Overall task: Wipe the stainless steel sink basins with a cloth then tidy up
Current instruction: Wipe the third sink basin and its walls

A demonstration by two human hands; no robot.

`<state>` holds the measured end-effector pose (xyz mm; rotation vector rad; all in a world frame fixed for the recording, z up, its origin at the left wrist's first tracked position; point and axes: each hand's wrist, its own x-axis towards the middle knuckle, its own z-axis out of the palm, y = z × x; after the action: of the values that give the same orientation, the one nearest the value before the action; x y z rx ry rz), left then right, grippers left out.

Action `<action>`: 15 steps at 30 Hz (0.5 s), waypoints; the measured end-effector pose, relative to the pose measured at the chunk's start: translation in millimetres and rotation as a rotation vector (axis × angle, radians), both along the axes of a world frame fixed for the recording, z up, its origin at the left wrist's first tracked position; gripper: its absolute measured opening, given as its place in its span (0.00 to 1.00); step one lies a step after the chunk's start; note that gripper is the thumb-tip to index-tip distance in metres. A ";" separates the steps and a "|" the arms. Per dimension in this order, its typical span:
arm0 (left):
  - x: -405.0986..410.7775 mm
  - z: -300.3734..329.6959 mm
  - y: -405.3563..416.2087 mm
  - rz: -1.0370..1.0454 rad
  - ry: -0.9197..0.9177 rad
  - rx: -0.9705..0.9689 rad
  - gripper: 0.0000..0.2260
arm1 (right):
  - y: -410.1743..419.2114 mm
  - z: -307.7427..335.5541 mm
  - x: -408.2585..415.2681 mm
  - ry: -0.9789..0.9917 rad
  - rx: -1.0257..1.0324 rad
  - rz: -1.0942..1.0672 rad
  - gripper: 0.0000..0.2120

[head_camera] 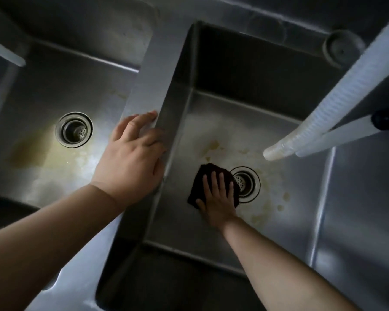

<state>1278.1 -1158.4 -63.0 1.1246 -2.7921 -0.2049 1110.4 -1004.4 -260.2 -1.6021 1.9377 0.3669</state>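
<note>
Two stainless steel basins lie side by side, a left basin point(43, 90) and a right basin point(290, 198). A dark cloth point(202, 176) lies flat on the right basin's floor, just left of its drain point(248, 184). My right hand point(218, 198) presses on the cloth with straight, spread fingers. My left hand point(133, 153) rests on the steel divider point(153, 81) between the basins, fingers relaxed over its edge. Yellowish stains mark both basin floors.
The left basin has its own strainer drain point(74, 129). Two pale ribbed hoses point(337, 104) hang over the right basin from the upper right, ending above the floor. Another pale hose point(5, 52) shows at the upper left. A round fitting point(339, 49) sits behind the right basin.
</note>
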 end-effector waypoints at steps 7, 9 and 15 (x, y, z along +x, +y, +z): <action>0.1 -6.2 -3.4 0.000 0.021 -0.006 0.12 | -83.5 -22.1 -43.1 0.139 -0.181 0.011 0.36; -0.1 -6.8 -4.0 -0.001 0.032 -0.010 0.13 | -108.3 -24.6 -58.7 0.167 -0.232 0.003 0.37; 0.3 -10.3 -4.4 0.003 0.044 -0.048 0.11 | -171.7 -34.9 -89.2 0.223 -0.312 -0.019 0.37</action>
<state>1278.4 -1162.8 -73.3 1.0998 -2.7411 -0.1600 1021.2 -1176.0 -295.1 -1.7994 2.2672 0.2529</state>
